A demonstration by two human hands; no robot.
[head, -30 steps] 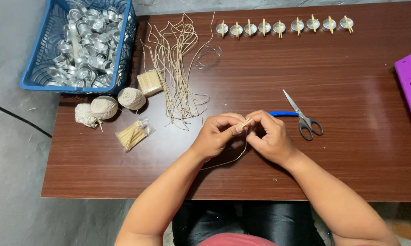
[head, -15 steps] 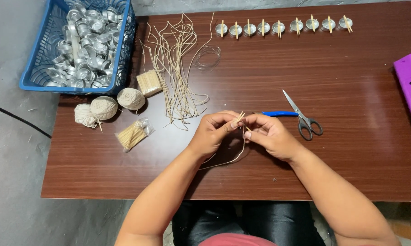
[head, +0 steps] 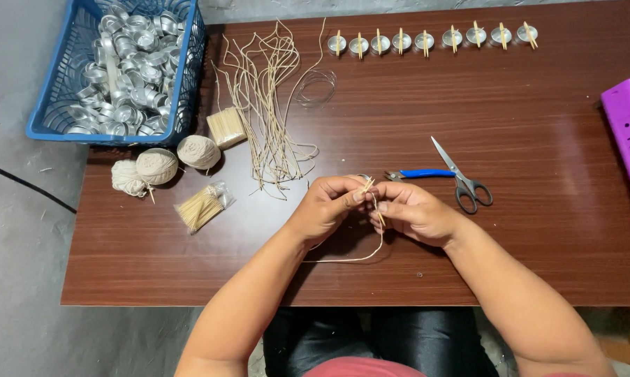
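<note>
Left hand: centre of frame, pinching a small wooden stick.
Right hand: closed on the pale wick string.
Scissors: right of hands, on bench.

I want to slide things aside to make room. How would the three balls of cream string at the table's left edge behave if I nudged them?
The balls of string look round and unboxed, so they would probably roll, perhaps off the table edge beside them. Being wound thread, they seem light and soft, unlikely to break. Loose tails may unwind.
</note>
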